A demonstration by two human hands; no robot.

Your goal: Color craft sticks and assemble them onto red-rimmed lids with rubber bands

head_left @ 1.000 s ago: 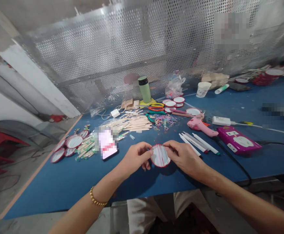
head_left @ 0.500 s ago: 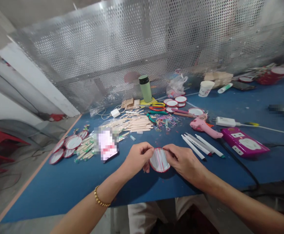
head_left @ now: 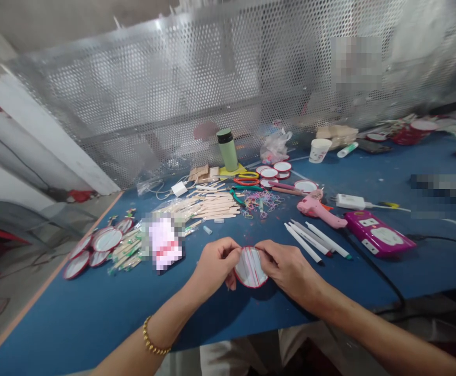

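Observation:
A small round disc (head_left: 252, 267) with a red rim and a pale, streaked face is held just above the blue table, near its front edge. My left hand (head_left: 220, 262) pinches its left upper edge between thumb and fingers. On the opposite edge, my right hand (head_left: 285, 265) grips with thumb and forefinger. The fingertips hide parts of the rim. Right of my right hand lie several white markers (head_left: 314, 240). A phone (head_left: 164, 243), blurred out, lies left of my left hand.
Wooden sticks (head_left: 218, 206), coloured rubber bands (head_left: 265, 202) and pliers (head_left: 236, 196) lie beyond my hands. A pink glue gun (head_left: 320, 209) and a purple power strip (head_left: 379, 234) are on the right, cables trailing. Red-rimmed discs (head_left: 107, 239) are piled left. A green bottle (head_left: 228, 151) stands behind, before perforated metal (head_left: 165, 104).
The camera view has shifted slightly, so the table's items appear a little further left and lower. Both hands keep their hold on the disc, whose streaked face now shows a bit more fully.

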